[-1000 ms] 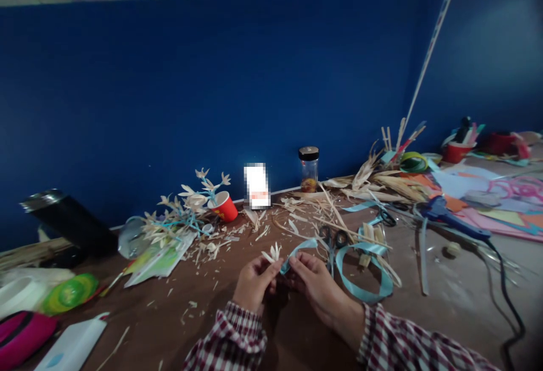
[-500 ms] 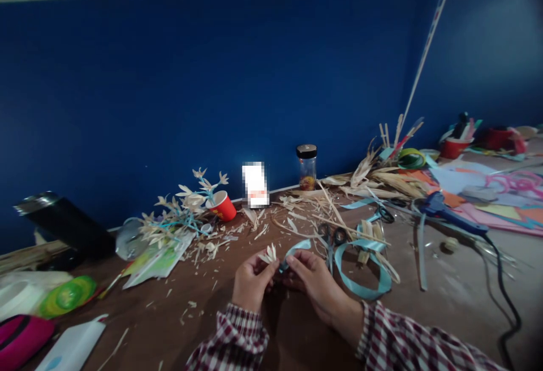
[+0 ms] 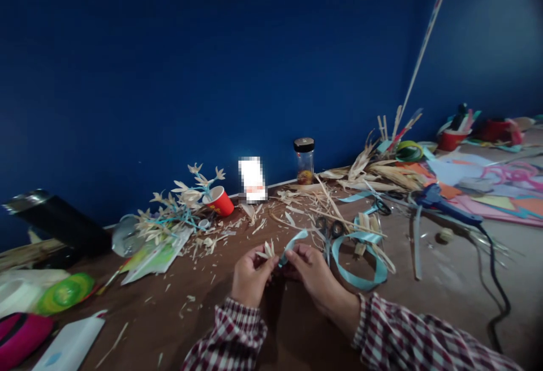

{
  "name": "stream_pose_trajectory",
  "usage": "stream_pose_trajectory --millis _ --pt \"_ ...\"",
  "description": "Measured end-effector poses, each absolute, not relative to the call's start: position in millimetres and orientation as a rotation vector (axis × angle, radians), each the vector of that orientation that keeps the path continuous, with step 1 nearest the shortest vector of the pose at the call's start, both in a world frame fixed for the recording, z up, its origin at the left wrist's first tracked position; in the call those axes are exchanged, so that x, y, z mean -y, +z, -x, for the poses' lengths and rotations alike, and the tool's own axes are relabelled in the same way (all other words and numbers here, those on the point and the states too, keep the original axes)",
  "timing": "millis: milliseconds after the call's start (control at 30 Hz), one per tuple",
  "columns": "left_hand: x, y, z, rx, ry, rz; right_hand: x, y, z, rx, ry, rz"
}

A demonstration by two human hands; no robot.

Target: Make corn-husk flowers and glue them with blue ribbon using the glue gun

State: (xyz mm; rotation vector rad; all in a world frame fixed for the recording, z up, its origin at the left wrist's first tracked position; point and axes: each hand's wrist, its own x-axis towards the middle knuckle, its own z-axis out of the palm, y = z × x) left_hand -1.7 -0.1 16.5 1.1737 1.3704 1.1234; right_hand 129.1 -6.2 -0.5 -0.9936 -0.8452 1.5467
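Between the thumb and fingers of my left hand point(image 3: 251, 274) is a small pale corn-husk flower point(image 3: 268, 250), its petals pointing up. My right hand point(image 3: 316, 277) pinches a short light-blue ribbon point(image 3: 292, 241), whose free end curls up past the fingertips. The two hands nearly meet above the brown table, the ribbon's lower end close to the flower's base; whether they touch is hidden by my fingers. Right of my right hand lie a loop of the same blue ribbon point(image 3: 360, 281) and dark-handled scissors point(image 3: 330, 229).
Finished husk flowers on blue stems point(image 3: 169, 212) lie by a tipped red paper cup point(image 3: 221, 201). Behind stand a bright blurred screen point(image 3: 253, 178) and a lidded jar point(image 3: 304, 162). A blue glue gun point(image 3: 445, 204) with a black cord, dried husks point(image 3: 382, 176) and coloured paper are rightward.
The view has tilted and shifted slightly, so things sit a little higher and more to the left. Both hands keep their grips on the flower and ribbon, with barely any movement.
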Motion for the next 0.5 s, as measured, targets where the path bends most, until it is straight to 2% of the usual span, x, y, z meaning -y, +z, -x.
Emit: stream_pose_trajectory --millis 500 --pt "-3.5 5.1 6.6 -1.307 1.089 -1.095 8.6 8.6 -131.5 0.869 1.662 0.908"
